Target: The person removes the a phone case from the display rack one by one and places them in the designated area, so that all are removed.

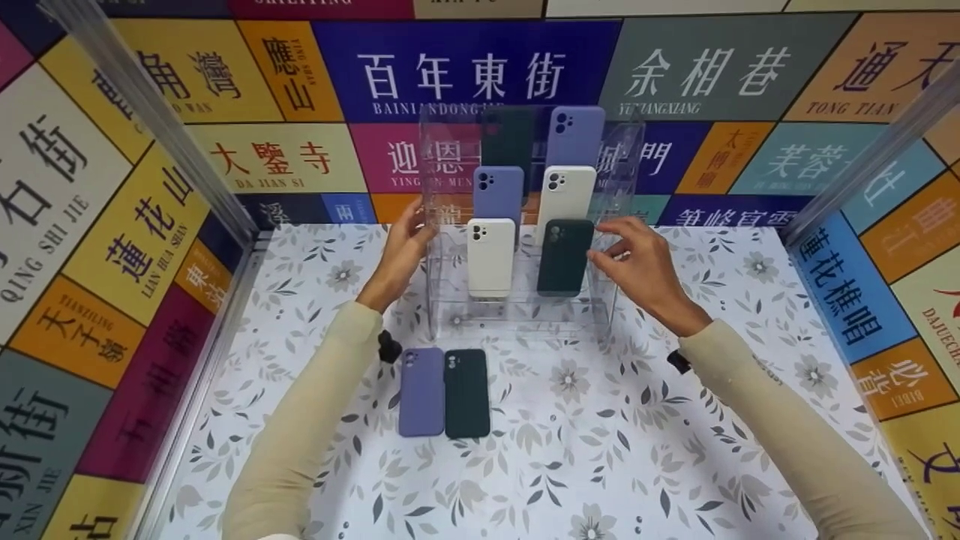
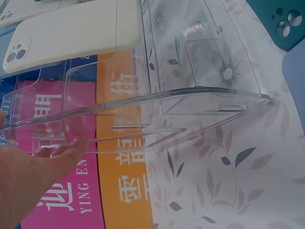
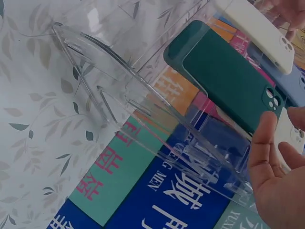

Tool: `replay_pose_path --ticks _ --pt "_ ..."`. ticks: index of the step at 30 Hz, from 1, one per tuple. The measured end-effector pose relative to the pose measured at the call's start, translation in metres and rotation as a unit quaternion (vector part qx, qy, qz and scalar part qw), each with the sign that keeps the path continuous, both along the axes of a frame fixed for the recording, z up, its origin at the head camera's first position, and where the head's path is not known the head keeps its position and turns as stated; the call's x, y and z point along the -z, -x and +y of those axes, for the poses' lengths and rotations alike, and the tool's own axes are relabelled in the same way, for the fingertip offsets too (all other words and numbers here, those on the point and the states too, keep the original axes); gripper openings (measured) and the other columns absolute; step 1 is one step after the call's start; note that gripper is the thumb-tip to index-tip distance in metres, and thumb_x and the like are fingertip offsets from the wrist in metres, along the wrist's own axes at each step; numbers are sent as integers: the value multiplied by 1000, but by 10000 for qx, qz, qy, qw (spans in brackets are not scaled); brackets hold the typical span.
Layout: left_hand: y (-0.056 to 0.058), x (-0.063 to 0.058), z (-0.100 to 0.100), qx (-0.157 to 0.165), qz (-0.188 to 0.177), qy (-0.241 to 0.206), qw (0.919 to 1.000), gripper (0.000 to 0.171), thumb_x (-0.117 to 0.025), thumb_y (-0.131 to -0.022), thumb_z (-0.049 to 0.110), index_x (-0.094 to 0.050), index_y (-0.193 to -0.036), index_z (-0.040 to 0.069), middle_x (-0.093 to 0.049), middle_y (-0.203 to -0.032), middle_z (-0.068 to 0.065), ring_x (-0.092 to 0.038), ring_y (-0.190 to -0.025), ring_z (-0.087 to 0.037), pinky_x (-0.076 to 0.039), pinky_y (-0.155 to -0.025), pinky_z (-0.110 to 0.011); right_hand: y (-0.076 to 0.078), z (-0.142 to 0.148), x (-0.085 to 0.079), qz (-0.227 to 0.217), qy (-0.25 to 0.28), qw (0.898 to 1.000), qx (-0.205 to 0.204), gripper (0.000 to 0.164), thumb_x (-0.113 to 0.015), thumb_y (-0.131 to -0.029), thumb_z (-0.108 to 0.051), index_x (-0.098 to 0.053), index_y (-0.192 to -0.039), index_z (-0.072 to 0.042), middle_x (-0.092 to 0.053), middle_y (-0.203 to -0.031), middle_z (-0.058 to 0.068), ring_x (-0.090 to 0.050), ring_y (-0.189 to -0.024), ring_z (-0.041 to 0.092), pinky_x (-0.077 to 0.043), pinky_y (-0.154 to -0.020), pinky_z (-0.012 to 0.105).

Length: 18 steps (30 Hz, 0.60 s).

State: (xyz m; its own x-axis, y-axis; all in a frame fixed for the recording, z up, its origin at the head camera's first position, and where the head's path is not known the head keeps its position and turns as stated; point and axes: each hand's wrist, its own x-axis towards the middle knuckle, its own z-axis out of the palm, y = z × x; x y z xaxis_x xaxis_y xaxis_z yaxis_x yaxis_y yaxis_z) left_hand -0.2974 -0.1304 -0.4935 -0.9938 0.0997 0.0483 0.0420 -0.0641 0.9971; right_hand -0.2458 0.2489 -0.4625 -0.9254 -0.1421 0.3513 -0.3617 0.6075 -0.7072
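A clear tiered display stand (image 1: 525, 309) holds phone cases in two columns. My left hand (image 1: 401, 251) grips its left side panel, with fingers (image 2: 71, 155) along the outside of the panel in the left wrist view. At the stand's right, my right hand (image 1: 637, 255) is beside the dark green case (image 1: 564, 259) on the front tier. Its fingertips are at that case's upper edge in the right wrist view, whether touching I cannot tell. A white case (image 1: 491, 255) leans to the left on the same tier.
Behind are a purple case (image 1: 498, 187), a white case (image 1: 568, 193), another purple case (image 1: 576, 135) and a dark green case (image 1: 507, 139). Flat on the floral surface before the stand lie a purple case (image 1: 421, 394) and a green one (image 1: 467, 394). Printed walls (image 1: 465, 64) enclose the surface.
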Motion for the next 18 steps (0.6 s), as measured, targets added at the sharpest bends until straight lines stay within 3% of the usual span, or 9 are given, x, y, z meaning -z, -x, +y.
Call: replay_pose_path --ticks 12,18 --pt "-1 2 1 78 45 -110 9999 62 -46 -113 2 -30 -173 3 -42 -167 -29 -43 -153 -47 -43 -122 -55 20 0 2 -1312 -189 9908 -257 51 -77 -104 -13 -62 -149 3 -68 -141 22 -78 -86 34 -60 -65 20" --pt "-1 0 1 26 -15 -133 9999 61 -47 -113 2 -32 -172 3 -43 -167 -29 -49 -149 -43 -45 -121 -55 24 -4 5 -1465 154 9890 -136 41 -76 -105 -10 -66 -142 3 -71 -132 22 -76 -77 24 -61 -64 22"
